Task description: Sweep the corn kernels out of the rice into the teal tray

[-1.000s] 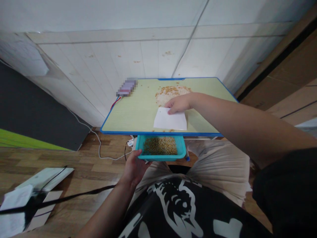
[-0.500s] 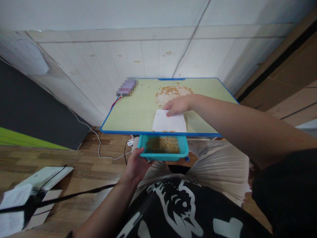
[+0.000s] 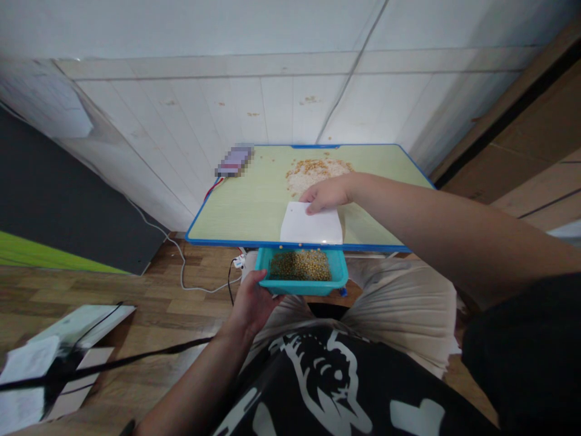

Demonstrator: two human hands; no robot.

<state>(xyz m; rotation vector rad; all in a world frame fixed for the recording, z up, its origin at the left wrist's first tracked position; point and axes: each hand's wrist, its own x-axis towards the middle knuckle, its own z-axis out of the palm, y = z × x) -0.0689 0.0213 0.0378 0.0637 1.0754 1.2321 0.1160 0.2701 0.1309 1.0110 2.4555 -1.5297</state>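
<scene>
My left hand (image 3: pixel 255 298) grips the left end of a turquoise plastic tray (image 3: pixel 297 288), thumb over the rim. The tray sits just below the table's front edge, and yellow soybeans (image 3: pixel 313 266) cover its bottom. My right hand (image 3: pixel 327 194) is closed on the back edge of a white flat scraper (image 3: pixel 312 224), thumb on top. The scraper lies on the table with its front edge at the table's rim. A few loose beans show at that rim, above the tray. Behind my right hand a pile of rice grains (image 3: pixel 304 178) has beans mixed in, mostly along its far side.
The light green table (image 3: pixel 236 212) has a blue edge and stands against the white panelled wall (image 3: pixel 204 109). A blurred flat object (image 3: pixel 234 161) with a red cord lies at its left corner. Cardboard (image 3: pixel 512 139) stands at the right; a white cable (image 3: pixel 181 266) runs over the floor.
The beans lying on the scraper's front edge have gone over the table's rim, toward the tray. Both hands hold nearly the same places.
</scene>
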